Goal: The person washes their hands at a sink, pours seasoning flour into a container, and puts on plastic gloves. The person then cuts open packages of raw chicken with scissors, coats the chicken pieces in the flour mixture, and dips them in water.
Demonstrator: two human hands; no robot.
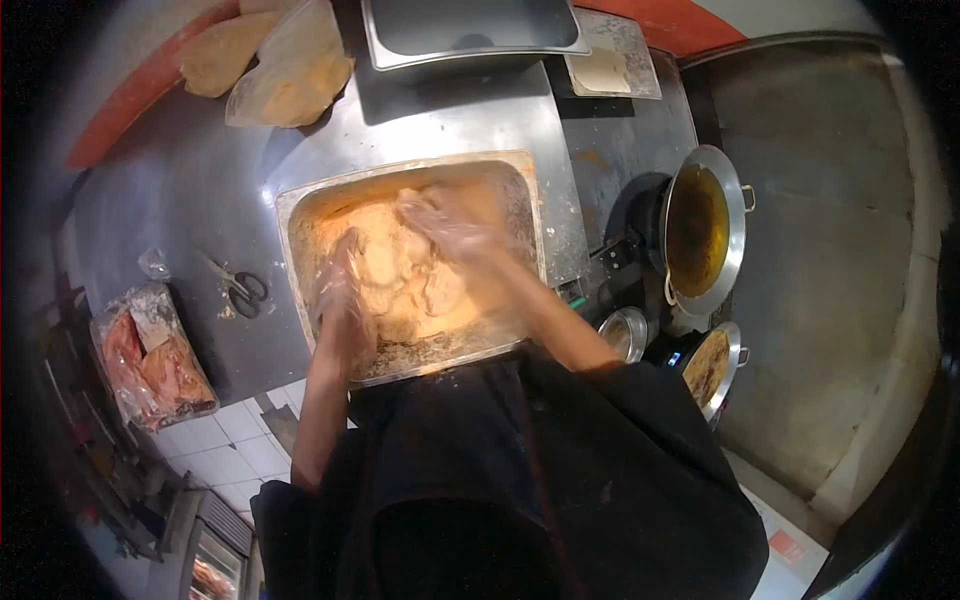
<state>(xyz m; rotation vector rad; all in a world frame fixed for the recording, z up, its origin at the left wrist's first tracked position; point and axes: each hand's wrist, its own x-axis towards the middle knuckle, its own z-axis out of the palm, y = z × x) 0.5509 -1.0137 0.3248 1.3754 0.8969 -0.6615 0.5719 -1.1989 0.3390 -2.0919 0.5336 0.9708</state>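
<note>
A deep rectangular metal tray holds orange-tinted flour and several coated pieces that look like raw chicken. Along the tray's left side, my left hand reaches into the flour beside the pieces, its fingers stretched forward. Above the pieces, toward the back right, my right hand has its fingers extended and is smeared by motion. Both hands seem to wear thin clear gloves dusted with flour. Neither hand visibly grips a piece; the undersides of the fingers are hidden.
Scissors and a plastic-lined tray of raw meat lie to the left. Bags of orange-tinted powder and a metal pan stand behind. On the right are a wok of oil, a second pan and a metal bowl.
</note>
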